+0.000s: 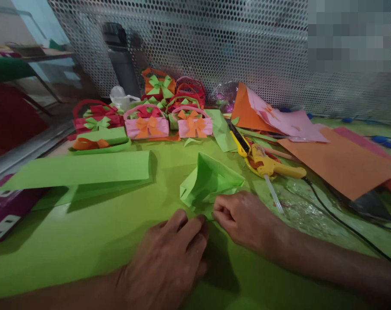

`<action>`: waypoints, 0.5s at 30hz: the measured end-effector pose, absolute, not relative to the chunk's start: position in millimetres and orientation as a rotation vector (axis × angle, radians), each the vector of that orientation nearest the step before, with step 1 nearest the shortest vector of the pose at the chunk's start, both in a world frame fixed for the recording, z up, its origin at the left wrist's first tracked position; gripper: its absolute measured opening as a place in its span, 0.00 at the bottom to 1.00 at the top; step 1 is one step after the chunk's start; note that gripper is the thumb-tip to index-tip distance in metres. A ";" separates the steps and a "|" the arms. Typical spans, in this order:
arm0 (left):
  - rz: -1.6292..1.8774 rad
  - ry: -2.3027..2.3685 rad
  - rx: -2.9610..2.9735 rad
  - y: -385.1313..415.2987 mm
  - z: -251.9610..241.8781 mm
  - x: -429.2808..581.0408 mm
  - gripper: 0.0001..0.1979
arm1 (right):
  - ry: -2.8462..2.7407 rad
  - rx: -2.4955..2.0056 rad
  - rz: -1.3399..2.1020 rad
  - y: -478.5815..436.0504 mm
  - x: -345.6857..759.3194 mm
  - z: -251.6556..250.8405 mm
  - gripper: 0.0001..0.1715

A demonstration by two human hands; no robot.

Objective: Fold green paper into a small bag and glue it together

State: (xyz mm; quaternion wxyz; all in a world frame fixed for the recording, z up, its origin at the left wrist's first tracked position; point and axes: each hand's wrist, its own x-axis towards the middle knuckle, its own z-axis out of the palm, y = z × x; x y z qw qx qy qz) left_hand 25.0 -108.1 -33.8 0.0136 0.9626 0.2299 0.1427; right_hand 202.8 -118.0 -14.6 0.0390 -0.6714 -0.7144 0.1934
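Green folded paper (211, 176) stands open like a pocket on the table (95, 241), near the glue gun (266, 161) and to its left. Both hands work at the paper's near side, below and left of the glue gun: the left hand (172, 254) has its fingers bent and tips gathered, while the right hand (243, 215) is curled in, thumb by forefinger. I cannot tell whether either one pinches the paper's edge or some small scrap. Doing this part well probably calls for light fingertips, one hand steadying as the other presses, lest the thin sides buckle. Keeping clear of the glue stick (274, 196) on the glue gun's near side seems wise. Small bags (195, 127) stand beyond and left of the glue gun.
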 end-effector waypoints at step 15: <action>0.067 0.740 2.941 -109.1 -31.4 28.1 0.25 | -2.411 -2.136 0.441 -120.6 197.8 -11.1 0.09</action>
